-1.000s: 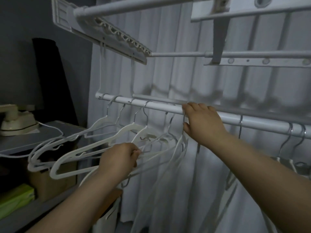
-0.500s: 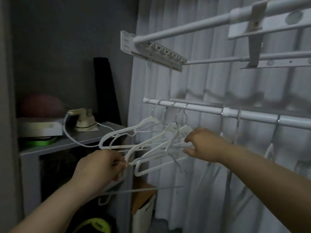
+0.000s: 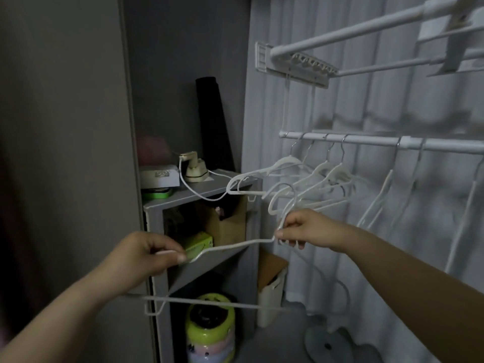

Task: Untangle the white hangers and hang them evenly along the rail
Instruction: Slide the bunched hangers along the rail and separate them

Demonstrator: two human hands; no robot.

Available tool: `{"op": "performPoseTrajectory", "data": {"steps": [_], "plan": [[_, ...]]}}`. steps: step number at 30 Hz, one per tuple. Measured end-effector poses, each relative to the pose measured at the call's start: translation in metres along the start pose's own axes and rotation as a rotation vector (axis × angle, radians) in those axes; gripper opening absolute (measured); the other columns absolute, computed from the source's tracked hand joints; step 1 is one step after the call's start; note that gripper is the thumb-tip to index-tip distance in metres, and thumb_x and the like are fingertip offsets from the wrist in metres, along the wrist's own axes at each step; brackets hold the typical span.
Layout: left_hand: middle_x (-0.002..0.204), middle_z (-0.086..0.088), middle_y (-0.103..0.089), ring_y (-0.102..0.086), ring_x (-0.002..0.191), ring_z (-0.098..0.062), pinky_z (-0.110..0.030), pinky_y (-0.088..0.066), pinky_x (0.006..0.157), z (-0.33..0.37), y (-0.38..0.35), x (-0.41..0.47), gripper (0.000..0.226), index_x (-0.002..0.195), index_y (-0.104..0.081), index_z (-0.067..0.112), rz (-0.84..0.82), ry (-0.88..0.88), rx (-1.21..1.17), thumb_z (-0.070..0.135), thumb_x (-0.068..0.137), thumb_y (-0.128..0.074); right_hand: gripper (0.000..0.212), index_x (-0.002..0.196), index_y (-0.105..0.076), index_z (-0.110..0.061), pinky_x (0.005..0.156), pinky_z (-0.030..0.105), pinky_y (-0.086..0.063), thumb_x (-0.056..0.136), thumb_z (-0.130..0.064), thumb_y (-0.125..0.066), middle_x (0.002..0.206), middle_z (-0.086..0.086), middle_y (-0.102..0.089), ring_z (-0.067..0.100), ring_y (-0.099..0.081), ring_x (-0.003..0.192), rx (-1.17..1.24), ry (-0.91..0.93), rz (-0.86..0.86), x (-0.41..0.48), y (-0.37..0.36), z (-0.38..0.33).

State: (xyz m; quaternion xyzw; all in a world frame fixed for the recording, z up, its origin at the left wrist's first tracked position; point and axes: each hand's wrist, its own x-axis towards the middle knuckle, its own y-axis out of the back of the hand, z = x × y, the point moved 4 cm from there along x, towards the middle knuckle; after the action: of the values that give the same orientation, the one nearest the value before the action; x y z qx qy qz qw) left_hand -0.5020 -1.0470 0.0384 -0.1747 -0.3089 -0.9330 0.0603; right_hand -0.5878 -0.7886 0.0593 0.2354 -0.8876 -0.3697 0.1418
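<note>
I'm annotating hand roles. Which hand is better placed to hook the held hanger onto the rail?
Right hand: it pinches the hanger at its neck, below the rail; left hand grips the far shoulder.

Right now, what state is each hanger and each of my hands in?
Thin white wire hanger, off the white metal rail, held in both hands.
Left hand, grips its shoulder end.
Right hand, pinches its neck.
Bunch of four white plastic hangers, hooked on the rail, crowded together, tilted left.
Two white hangers farther right, hooked on the rail, spaced apart.
</note>
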Motion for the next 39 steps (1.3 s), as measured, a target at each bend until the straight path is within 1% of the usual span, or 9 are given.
{"op": "performPoseTrajectory", "data": {"steps": [4, 6, 9, 12, 20, 24, 30, 35, 39], "plan": [[0.052, 0.006, -0.065, -0.057, 0.054, -0.001, -0.009, -0.042, 0.052, -0.016, 0.003, -0.007, 0.034, 0.052, -0.068, 0.029, -0.051, -0.005, 0.024, 0.004, 0.075, -0.068, 0.015, 0.074, -0.062, -0.015, 0.048, 0.015, -0.045, 0.087, -0.010, -0.057, 0.065, 0.005, -0.057, 0.005, -0.052, 0.049, 0.118, 0.004, -0.072, -0.023, -0.018, -0.010], [0.076, 0.004, -0.066, -0.059, 0.074, -0.011, -0.018, -0.042, 0.064, -0.022, 0.003, -0.007, 0.013, 0.077, -0.067, 0.025, 0.007, -0.017, 0.108, 0.013, 0.079, -0.065, 0.014, 0.076, -0.059, -0.014, 0.041, 0.016, -0.043, 0.086, -0.005, -0.056, 0.060, 0.007, -0.055, 0.004, -0.051, 0.039, 0.212, 0.013, -0.059, -0.031, -0.025, -0.014], [0.111, -0.010, -0.057, -0.054, 0.095, -0.020, -0.024, -0.036, 0.081, -0.025, -0.003, -0.007, 0.036, 0.120, -0.053, 0.013, 0.083, -0.016, 0.160, 0.021, 0.085, -0.057, 0.016, 0.076, -0.056, -0.011, 0.035, 0.016, -0.041, 0.087, 0.000, -0.053, 0.046, 0.001, -0.054, 0.005, -0.047, 0.031, 0.299, 0.007, -0.023, -0.039, -0.033, -0.020], [0.123, -0.011, -0.052, -0.050, 0.113, -0.023, -0.023, -0.033, 0.089, -0.014, -0.011, -0.007, 0.041, 0.125, -0.050, 0.011, 0.080, -0.094, 0.190, 0.024, 0.086, -0.056, 0.017, 0.074, -0.055, -0.011, 0.036, 0.017, -0.045, 0.089, -0.004, -0.052, 0.055, 0.006, -0.057, 0.005, -0.051, 0.035, 0.296, -0.034, -0.005, -0.041, -0.041, -0.025], [0.080, 0.013, -0.059, -0.056, 0.076, 0.000, -0.010, -0.041, 0.068, 0.007, -0.055, -0.022, 0.014, 0.085, -0.057, 0.037, -0.316, -0.175, -0.055, 0.025, 0.089, -0.050, 0.017, 0.072, -0.059, -0.008, 0.037, 0.016, -0.048, 0.088, -0.011, -0.057, 0.059, 0.009, -0.060, 0.007, -0.058, 0.034, 0.277, -0.153, 0.145, -0.028, -0.067, -0.022], [0.067, 0.007, -0.061, -0.057, 0.050, 0.004, -0.008, -0.043, 0.052, 0.008, -0.070, -0.038, 0.020, 0.087, -0.059, 0.021, -0.457, -0.104, -0.190, 0.031, 0.090, -0.042, 0.024, 0.064, -0.053, -0.007, 0.036, 0.015, -0.047, 0.086, -0.016, -0.060, 0.038, -0.003, -0.060, 0.005, -0.058, 0.035, 0.233, -0.170, 0.191, -0.019, -0.078, -0.019], [0.058, 0.001, -0.064, -0.052, 0.034, -0.004, -0.014, -0.040, 0.037, 0.007, -0.078, -0.044, 0.013, 0.094, -0.055, 0.030, -0.602, 0.017, -0.165, 0.029, 0.083, -0.060, 0.033, 0.058, -0.046, -0.007, 0.034, 0.014, -0.044, 0.087, -0.016, -0.059, 0.033, -0.006, -0.057, 0.005, -0.055, 0.030, 0.212, -0.150, 0.261, -0.013, -0.078, -0.016], [0.030, 0.004, -0.053, -0.039, 0.024, -0.005, -0.017, -0.033, 0.032, 0.005, -0.090, -0.033, 0.016, 0.105, -0.055, 0.017, -0.536, 0.012, -0.123, 0.016, 0.092, -0.046, 0.035, 0.056, -0.047, -0.008, 0.037, 0.013, -0.044, 0.087, -0.019, -0.059, 0.042, -0.002, -0.058, 0.003, -0.052, 0.030, 0.092, -0.151, 0.336, -0.015, -0.062, -0.007], [0.027, 0.003, -0.047, -0.035, 0.022, -0.005, -0.016, -0.030, 0.031, 0.009, -0.102, -0.017, 0.015, 0.091, -0.054, 0.026, -0.499, 0.016, -0.184, 0.015, 0.093, -0.043, 0.032, 0.062, -0.052, -0.014, 0.060, 0.029, -0.053, 0.089, -0.030, -0.053, 0.058, 0.003, -0.062, 0.010, -0.057, 0.046, -0.013, -0.154, 0.376, -0.024, -0.042, -0.001]]}}
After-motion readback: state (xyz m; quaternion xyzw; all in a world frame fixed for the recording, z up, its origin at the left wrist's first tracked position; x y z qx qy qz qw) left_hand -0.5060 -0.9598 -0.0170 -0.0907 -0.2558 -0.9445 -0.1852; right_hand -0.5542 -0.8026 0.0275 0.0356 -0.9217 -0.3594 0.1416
